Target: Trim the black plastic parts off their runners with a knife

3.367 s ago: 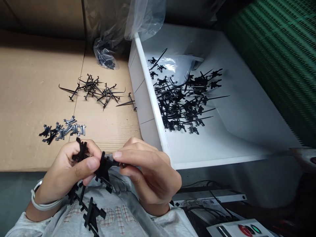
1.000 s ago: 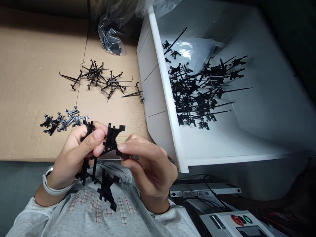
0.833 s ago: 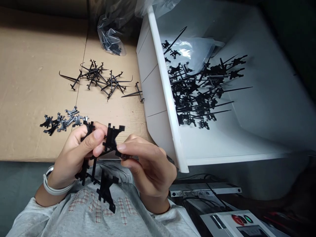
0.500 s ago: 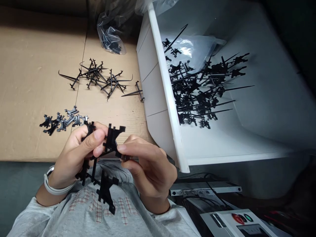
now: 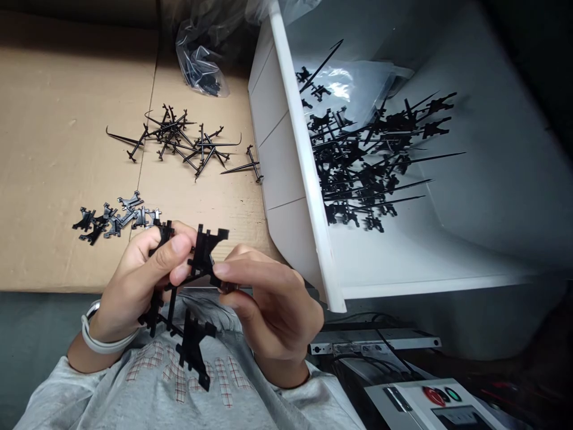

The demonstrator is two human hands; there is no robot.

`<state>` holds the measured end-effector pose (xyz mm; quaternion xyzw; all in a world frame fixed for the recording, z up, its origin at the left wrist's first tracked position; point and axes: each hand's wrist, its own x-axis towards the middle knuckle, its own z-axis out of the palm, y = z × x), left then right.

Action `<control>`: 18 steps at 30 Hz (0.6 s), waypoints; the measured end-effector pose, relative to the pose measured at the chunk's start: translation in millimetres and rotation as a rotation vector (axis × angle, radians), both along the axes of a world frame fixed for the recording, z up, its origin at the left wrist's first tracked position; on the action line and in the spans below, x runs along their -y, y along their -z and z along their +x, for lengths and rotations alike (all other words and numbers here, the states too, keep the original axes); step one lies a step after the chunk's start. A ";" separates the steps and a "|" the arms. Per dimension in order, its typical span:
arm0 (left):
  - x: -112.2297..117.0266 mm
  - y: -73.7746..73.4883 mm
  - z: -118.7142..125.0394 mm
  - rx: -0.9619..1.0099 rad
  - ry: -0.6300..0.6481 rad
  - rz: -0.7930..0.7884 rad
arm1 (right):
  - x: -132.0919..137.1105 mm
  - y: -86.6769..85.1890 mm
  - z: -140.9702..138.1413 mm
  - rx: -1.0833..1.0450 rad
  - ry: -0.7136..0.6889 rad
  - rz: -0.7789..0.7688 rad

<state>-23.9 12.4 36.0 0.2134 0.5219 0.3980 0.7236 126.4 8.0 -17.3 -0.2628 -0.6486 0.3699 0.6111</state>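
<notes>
Both hands are closed on a black plastic frame of joined bracket pieces (image 5: 195,346), held above my lap in front of the table edge. My left hand (image 5: 138,280) grips its left side, thumb pressed toward the fingers. Between thumb and forefinger, my right hand (image 5: 273,298) pinches the lower corner of a notched black bracket (image 5: 207,251) at the frame's upper right. My fingers partly hide where the pieces meet. Beyond my left hand lies a small pile of loose black brackets (image 5: 114,220). Farther back is a heap of thin black rods with crossbars (image 5: 179,140).
A large white bin (image 5: 322,257) stands at the right, holding many black rod-and-bracket parts (image 5: 362,155) and a clear bag (image 5: 353,83). Another clear bag (image 5: 201,68) with dark contents lies at the back. A control box (image 5: 416,406) with red and green buttons is at lower right.
Hands and frame keep nearly the same pose. The whole view has shifted very slightly; nothing has visibly been taken up or let go.
</notes>
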 end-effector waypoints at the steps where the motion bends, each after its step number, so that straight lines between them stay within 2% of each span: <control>1: -0.1 -0.1 -0.3 0.000 0.008 0.001 | -0.1 0.0 0.0 -0.008 0.002 0.001; 10: 3.1 6.7 -2.2 0.043 0.004 0.015 | 2.6 -1.2 1.2 0.007 0.016 -0.015; 18: 4.0 4.8 -2.9 0.078 0.016 0.016 | -0.5 -0.9 -0.1 -0.032 0.042 0.004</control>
